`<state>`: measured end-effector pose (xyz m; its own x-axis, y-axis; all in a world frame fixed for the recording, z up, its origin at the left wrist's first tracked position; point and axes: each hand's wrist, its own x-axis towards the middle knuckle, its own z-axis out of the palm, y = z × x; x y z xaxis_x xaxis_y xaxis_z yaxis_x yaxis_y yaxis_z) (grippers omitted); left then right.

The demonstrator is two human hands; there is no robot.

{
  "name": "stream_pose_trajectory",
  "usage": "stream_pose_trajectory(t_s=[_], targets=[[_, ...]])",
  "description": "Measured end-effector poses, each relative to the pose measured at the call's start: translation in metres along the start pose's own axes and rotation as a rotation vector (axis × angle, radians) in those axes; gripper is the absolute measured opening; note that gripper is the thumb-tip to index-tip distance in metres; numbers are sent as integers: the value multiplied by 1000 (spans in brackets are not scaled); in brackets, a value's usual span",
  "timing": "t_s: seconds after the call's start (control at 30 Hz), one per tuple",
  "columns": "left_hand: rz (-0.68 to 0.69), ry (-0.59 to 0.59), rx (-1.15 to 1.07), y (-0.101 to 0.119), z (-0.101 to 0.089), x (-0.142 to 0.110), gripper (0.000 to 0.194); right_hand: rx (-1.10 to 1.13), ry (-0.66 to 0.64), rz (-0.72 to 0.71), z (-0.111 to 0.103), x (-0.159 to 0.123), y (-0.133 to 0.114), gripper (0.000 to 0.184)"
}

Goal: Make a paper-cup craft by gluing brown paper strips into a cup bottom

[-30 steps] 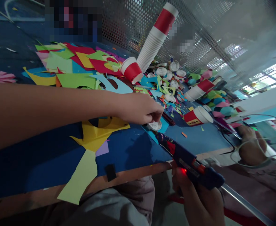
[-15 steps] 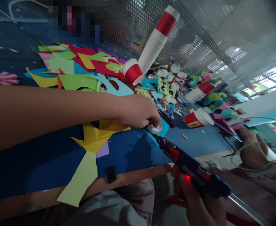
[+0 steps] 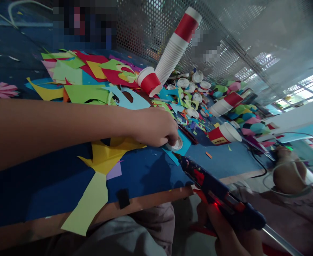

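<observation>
My left hand [image 3: 158, 128] reaches across from the left, its fingers closed on the edge of a small round white cup bottom [image 3: 178, 143]. That piece rests on a sheet of blue paper [image 3: 185, 144] lying on the table. In my right hand [image 3: 227, 231] is a dark blue glue gun [image 3: 220, 195] with a red light lit and a clear glue stick poking out of its back. The gun's nozzle is close to the cup bottom and the blue paper; whether it touches them I cannot tell. Yellow paper [image 3: 105, 156] lies under my left forearm.
Beyond my hand stands a tall leaning stack of paper cups [image 3: 176, 46]. A single red-and-white cup [image 3: 223, 134] lies tipped to the right. Colourful paper scraps [image 3: 87, 94] spread over the blue table [image 3: 146, 177]. At the right is another person's hand [image 3: 290, 174] beside a cable.
The glue gun and my right hand have shifted slightly down and right. My left hand stays on the cup bottom, and more of the piece's rim shows.
</observation>
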<state>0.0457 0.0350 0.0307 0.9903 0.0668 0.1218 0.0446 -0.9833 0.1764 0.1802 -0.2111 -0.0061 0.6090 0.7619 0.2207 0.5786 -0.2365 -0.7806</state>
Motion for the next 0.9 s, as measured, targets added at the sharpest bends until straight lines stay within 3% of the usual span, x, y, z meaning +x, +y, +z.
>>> stream_pose_trajectory(t_s=[0.23, 0.33, 0.6, 0.9], targets=[[20, 27, 29, -2, 2, 2, 42, -15, 128, 121, 3, -10, -7, 29], [9, 17, 27, -2, 2, 1, 43, 23, 117, 178, 3, -11, -10, 32], [-1, 18, 10, 0, 2, 0, 43, 57, 33, 71, 5, -6, -7, 37], [3, 23, 11, -1, 2, 0, 42, 64, 13, 103, 9, -5, -8, 36]])
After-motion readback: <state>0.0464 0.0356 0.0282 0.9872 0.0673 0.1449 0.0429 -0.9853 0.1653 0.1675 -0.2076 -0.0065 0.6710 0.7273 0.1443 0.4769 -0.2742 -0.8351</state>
